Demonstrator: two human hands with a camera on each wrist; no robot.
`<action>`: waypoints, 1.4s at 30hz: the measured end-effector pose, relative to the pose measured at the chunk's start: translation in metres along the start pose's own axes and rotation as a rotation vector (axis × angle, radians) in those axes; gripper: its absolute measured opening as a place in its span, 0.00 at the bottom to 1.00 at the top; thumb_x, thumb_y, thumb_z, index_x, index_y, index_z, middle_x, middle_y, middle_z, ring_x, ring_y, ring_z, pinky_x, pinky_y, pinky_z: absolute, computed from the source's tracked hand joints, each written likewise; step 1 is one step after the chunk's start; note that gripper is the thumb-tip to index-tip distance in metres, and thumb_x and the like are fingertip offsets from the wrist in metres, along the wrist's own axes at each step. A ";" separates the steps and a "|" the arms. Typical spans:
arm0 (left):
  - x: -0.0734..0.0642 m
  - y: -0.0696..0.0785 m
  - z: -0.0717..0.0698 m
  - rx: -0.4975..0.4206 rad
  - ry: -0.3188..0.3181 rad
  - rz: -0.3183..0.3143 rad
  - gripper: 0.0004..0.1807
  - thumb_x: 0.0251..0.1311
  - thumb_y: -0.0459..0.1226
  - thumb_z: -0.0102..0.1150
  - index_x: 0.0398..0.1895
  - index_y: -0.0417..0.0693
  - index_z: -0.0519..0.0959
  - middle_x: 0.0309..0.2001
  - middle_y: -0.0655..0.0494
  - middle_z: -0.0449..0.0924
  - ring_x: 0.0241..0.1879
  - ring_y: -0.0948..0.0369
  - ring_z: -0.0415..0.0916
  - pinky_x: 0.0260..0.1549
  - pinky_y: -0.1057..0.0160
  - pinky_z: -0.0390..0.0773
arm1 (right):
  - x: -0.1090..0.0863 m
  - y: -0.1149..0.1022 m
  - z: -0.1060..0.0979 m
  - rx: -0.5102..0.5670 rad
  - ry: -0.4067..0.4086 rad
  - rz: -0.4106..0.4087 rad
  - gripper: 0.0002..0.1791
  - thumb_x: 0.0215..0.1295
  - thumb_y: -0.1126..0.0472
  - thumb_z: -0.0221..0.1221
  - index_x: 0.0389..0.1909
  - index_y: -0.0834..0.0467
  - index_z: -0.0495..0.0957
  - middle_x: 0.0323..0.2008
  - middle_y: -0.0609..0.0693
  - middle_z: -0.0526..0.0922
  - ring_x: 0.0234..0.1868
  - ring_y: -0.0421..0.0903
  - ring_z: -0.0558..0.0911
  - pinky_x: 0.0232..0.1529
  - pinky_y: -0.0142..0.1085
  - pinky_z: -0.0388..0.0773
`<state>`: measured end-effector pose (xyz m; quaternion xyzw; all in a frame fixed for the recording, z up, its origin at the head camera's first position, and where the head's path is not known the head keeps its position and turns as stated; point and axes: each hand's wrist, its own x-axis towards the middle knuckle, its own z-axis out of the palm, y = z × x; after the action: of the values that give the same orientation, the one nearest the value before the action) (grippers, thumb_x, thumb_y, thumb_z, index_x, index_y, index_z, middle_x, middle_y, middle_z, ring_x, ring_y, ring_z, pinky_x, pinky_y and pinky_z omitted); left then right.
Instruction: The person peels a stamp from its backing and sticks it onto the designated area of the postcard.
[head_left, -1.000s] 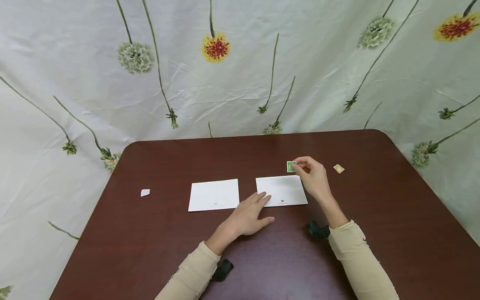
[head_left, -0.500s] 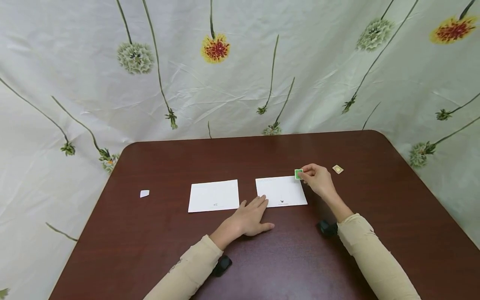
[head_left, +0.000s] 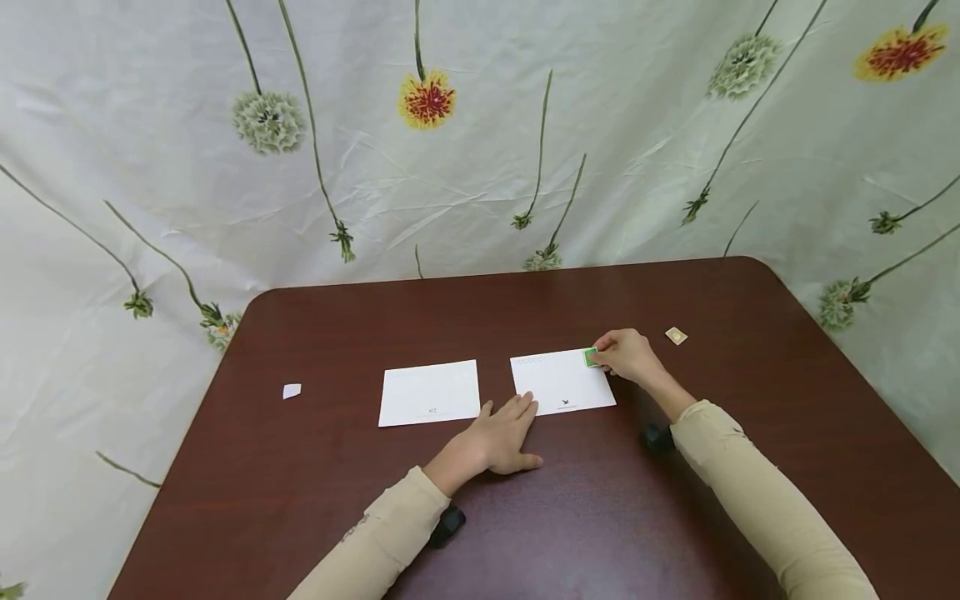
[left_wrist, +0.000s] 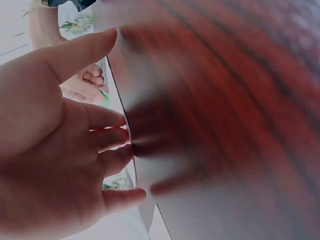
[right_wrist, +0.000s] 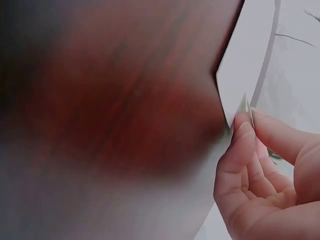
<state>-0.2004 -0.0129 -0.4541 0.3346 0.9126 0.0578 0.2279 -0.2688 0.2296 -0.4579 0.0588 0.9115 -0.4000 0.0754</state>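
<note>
My right hand (head_left: 630,358) pinches a small green postage stamp (head_left: 590,357) with a white border between thumb and forefinger. The stamp overlaps the upper right corner of a white envelope (head_left: 558,379) in the head view. In the right wrist view the stamp (right_wrist: 244,104) is tilted, its edge close over the envelope (right_wrist: 247,55). My left hand (head_left: 498,442) lies with fingers outstretched, fingertips on that envelope's lower left corner. The left wrist view shows the same hand (left_wrist: 60,145) palm side, fingers spread and nothing held.
A second white envelope (head_left: 429,398) lies to the left on the dark brown table (head_left: 337,517). A tan stamp (head_left: 677,336) is at the right, beyond my right hand. Far left lies a small white piece of paper (head_left: 292,391). Behind the table hangs a flowered cloth (head_left: 480,167).
My right hand has brought the green stamp from behind the right envelope towards me and onto its upper right corner. The left hand has stayed almost still.
</note>
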 end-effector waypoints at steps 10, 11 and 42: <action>0.001 0.002 -0.002 0.028 -0.032 -0.018 0.46 0.63 0.57 0.54 0.75 0.43 0.48 0.75 0.51 0.41 0.73 0.59 0.38 0.66 0.45 0.47 | 0.009 -0.007 -0.003 -0.076 -0.080 0.031 0.08 0.60 0.65 0.64 0.36 0.67 0.77 0.24 0.53 0.81 0.23 0.43 0.78 0.27 0.35 0.77; 0.001 0.002 -0.003 0.028 -0.033 -0.018 0.46 0.62 0.57 0.54 0.75 0.43 0.49 0.75 0.51 0.42 0.73 0.59 0.38 0.66 0.45 0.48 | 0.010 -0.008 -0.003 -0.075 -0.086 0.033 0.08 0.60 0.66 0.64 0.36 0.67 0.77 0.24 0.53 0.80 0.23 0.43 0.78 0.27 0.35 0.77; -0.002 0.003 -0.003 0.043 -0.018 -0.028 0.49 0.59 0.61 0.56 0.74 0.44 0.51 0.75 0.52 0.45 0.72 0.60 0.42 0.65 0.47 0.52 | 0.013 -0.017 0.000 -0.139 -0.101 0.051 0.12 0.60 0.68 0.63 0.41 0.68 0.74 0.22 0.53 0.79 0.21 0.42 0.76 0.25 0.30 0.74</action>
<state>-0.1990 -0.0116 -0.4502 0.3272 0.9161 0.0322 0.2296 -0.2842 0.2186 -0.4483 0.0566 0.9303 -0.3361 0.1355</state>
